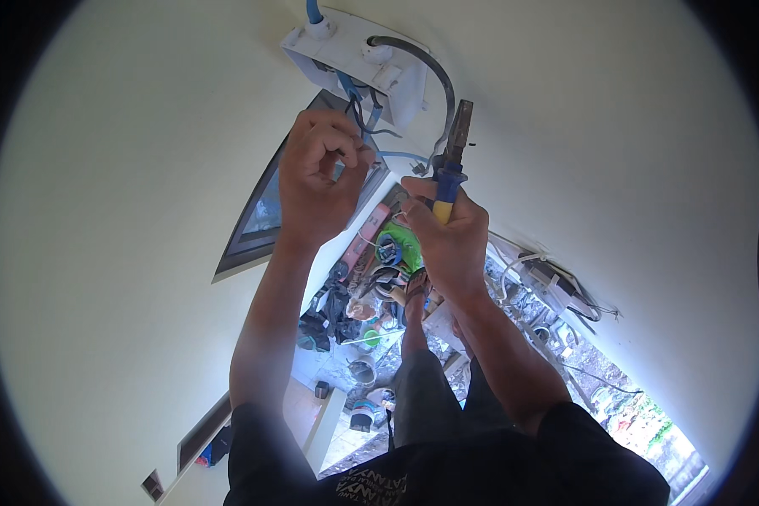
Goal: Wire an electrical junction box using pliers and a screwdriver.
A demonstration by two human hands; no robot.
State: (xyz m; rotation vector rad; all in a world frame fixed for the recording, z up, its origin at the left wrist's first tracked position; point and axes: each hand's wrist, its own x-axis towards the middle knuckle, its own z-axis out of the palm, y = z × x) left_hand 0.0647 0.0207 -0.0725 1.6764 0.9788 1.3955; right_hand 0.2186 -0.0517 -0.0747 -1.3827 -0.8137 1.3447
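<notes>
My left hand (325, 173) is raised below a white electrical box (396, 80) on the wall. Its fingers are curled, with thumb and forefinger pinched on a thin blue wire (403, 154) that runs out toward the right. My right hand (451, 240) grips pliers (449, 181) with blue and yellow handles, jaws pointing up and apart from the wire. From the box's open underside hang blue and dark wires (358, 105). A black cable (434, 67) bends out of the box and passes down behind the pliers.
Just behind my left hand is a dark-framed window (257, 215). Far below, the floor holds a green bag (405, 244), black bags (333, 308), a bucket (362, 371) and other clutter. Another box with loose cables (557, 282) sits lower right along the wall.
</notes>
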